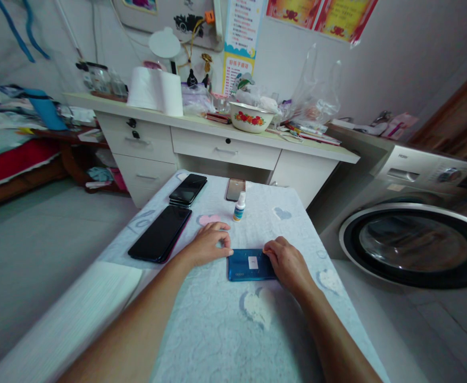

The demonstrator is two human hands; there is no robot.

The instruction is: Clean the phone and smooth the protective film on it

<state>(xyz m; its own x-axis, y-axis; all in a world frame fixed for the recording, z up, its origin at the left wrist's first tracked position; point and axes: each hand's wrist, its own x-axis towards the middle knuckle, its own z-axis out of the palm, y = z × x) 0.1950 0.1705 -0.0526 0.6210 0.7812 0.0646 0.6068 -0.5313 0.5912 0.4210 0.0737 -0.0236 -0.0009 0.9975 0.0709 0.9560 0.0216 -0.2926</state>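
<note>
A blue phone (241,268) lies back side up on the patterned tablecloth, with a small pale square sticker (253,263) on its back. At its upper left corner, the thumb and index finger of my left hand (210,246) close together on the edge. The fingers of my right hand (288,261) are pinched over the phone's upper right part; a small orange-tan bit shows at their tips, too small to name. The right hand covers the phone's right end. Just beyond the phone stands a small white spray bottle (239,207) with a blue and yellow label.
On the table's left lie a large black phone (159,234) and a stack of dark phones (188,189). A brownish phone or case (235,189) lies at the far edge. Behind is a white desk (225,146) with a floral bowl (251,118); a washing machine (409,213) stands right.
</note>
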